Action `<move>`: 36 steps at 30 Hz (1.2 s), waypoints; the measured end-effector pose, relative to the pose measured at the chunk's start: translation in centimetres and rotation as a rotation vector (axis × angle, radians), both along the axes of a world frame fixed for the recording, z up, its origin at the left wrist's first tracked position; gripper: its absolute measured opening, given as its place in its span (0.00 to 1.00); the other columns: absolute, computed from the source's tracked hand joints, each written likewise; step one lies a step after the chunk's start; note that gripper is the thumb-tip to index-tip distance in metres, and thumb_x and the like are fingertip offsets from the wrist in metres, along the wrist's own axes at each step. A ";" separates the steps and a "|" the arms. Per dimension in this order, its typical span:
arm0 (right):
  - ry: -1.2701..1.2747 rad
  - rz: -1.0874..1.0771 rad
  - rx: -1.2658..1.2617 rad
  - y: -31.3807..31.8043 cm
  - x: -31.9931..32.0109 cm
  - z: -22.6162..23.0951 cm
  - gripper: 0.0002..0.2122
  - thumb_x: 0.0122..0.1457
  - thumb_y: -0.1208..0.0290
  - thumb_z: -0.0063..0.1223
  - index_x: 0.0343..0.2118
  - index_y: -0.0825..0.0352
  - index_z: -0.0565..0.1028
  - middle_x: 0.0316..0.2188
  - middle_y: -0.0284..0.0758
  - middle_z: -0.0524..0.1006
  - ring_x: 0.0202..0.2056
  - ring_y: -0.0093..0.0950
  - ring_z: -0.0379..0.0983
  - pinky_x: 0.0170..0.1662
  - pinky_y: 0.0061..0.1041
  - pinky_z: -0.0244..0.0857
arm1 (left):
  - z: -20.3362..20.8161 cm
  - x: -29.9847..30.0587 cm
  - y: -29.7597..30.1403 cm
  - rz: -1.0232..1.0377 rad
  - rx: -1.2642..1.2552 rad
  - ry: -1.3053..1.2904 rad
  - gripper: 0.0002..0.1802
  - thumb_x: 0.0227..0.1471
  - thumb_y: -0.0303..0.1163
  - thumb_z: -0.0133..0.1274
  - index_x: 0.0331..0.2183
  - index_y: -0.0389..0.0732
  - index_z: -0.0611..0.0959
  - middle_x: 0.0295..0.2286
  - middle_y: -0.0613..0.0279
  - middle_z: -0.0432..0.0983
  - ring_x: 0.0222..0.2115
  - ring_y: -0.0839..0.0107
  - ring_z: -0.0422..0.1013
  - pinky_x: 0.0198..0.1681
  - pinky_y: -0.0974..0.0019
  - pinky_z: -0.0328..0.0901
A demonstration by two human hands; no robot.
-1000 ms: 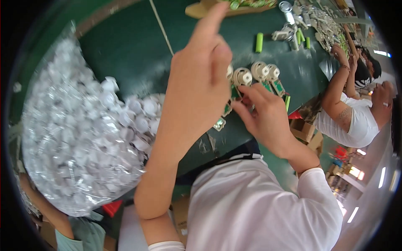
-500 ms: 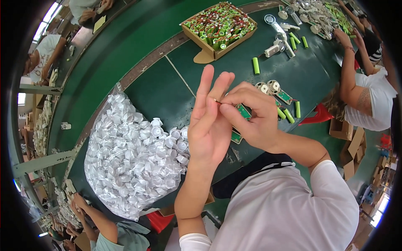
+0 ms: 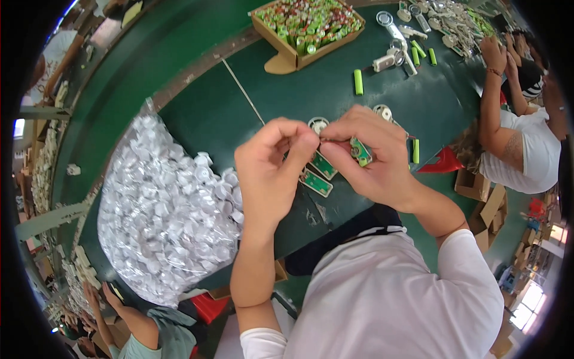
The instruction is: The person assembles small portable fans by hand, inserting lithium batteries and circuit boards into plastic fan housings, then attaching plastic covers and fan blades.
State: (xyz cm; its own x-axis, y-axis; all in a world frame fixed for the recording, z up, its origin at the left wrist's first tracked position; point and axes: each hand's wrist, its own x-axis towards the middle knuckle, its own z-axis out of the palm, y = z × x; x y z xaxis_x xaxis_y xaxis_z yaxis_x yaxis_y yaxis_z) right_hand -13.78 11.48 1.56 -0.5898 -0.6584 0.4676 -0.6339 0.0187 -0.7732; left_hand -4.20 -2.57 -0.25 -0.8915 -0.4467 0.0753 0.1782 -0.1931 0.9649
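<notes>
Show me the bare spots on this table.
Bare: the table between the bag and the box; also between the lone battery and the co-worker's arm at right. Crowded: around the left hand and right hand, where circuit boards lie, and at the upper-right parts pile.

Legible inscriptions: none.
Cardboard box: no lettering could be read on its visible walls.
Green cells, inside the box: any wrapper print was too small to read.
Circuit boards, below the box: any markings were too small to make out.
Clear bag, to the lower left of the box: no label could be read.
</notes>
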 end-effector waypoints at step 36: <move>0.078 0.121 0.876 0.4 2.6 -2.6 0.04 0.45 0.84 0.55 0.21 0.72 0.71 0.18 0.42 0.69 0.19 0.40 0.69 0.23 0.34 0.62 | -3.9 0.3 -0.2 0.178 -1.127 -0.275 0.13 0.34 0.28 0.67 0.24 0.37 0.79 0.28 0.61 0.71 0.36 0.61 0.68 0.44 0.58 0.56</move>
State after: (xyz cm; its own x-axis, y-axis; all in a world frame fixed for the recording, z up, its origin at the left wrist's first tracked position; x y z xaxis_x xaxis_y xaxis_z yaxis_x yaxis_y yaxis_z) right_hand -11.16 11.90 -1.05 -0.4808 -0.8544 -0.1970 -0.7202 0.5129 -0.4671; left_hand -3.90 -2.79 -4.16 -0.8711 -0.3705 0.3223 -0.1248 0.8018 0.5845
